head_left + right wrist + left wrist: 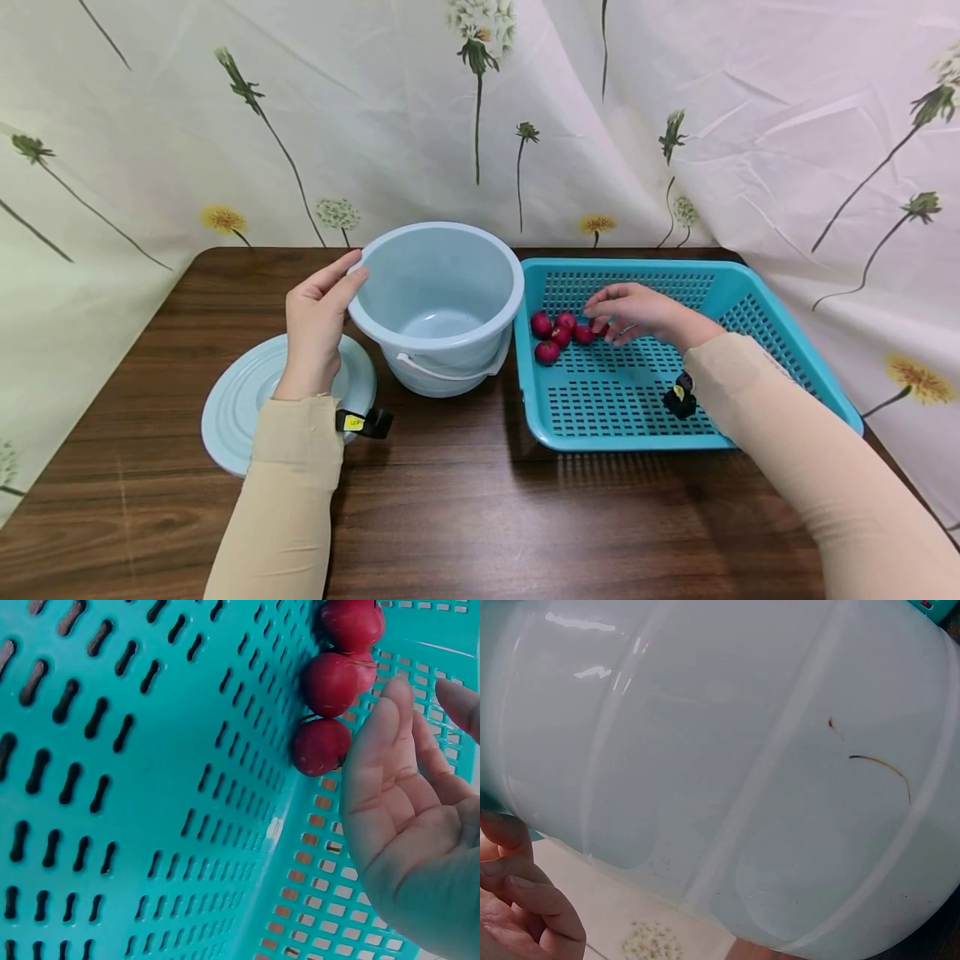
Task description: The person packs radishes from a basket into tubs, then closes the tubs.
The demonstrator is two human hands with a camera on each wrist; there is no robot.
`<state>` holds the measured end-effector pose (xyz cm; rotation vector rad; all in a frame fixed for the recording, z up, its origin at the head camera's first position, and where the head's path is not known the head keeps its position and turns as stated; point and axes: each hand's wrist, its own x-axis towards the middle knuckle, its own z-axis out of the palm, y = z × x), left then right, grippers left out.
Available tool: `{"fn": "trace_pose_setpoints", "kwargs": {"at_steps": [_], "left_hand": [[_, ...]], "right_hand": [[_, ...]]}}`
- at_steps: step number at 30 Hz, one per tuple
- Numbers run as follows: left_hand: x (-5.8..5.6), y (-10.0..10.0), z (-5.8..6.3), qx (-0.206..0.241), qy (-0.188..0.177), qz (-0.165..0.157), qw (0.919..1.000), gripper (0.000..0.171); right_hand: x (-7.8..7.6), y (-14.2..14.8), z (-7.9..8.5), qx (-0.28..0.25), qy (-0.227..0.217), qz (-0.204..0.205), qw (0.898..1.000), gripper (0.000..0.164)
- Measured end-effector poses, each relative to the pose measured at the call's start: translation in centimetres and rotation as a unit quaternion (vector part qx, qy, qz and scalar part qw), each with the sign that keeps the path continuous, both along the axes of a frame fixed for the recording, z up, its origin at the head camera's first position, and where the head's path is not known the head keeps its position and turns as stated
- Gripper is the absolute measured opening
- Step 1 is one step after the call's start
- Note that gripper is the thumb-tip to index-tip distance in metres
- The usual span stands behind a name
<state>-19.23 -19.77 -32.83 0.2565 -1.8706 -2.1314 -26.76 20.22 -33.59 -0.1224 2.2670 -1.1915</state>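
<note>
A pale blue bucket point(438, 362) stands upright with its inside in sight and bare. Its left rim is pinched between the thumb and fingers of my left hand point(315, 321); in the left wrist view the bucket wall point(705, 750) fills most of the picture. Several small round red radishes point(547, 352) lie together in the left part of a turquoise perforated basket point(585, 417). My right hand point(637, 312) is inside the basket just right of them, fingers loosely bent. The right wrist view shows the thumb apart from the fingers, nothing held, close beside a radish point(321, 746).
A round pale blue lid point(232, 408) lies flat on the dark wooden table point(480, 517), partly under my left forearm. The bucket's white handle point(450, 375) hangs down at its front. A flower-printed cloth point(375, 125) hangs behind the table.
</note>
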Motion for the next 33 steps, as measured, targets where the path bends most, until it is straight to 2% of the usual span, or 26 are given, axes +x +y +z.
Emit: {"fn": "trace_pose_setpoints", "kwargs": {"at_steps": [8, 18, 33], "left_hand": [[0.0, 0.0, 0.1, -0.002, -0.002, 0.0, 1.0, 0.037], [-0.1, 0.0, 0.1, 0.001, -0.007, 0.001, 1.0, 0.038], [0.0, 0.1, 0.1, 0.0, -0.006, 0.001, 1.0, 0.038]], "right_hand": [[-0.4, 0.3, -0.8, 0.015, -0.025, 0.0, 1.0, 0.049], [-0.4, 0.6, -1.7, 0.036, -0.039, -0.01, 0.999, 0.044], [-0.3, 0.4, -2.1, 0.065, -0.077, -0.028, 0.994, 0.051]]}}
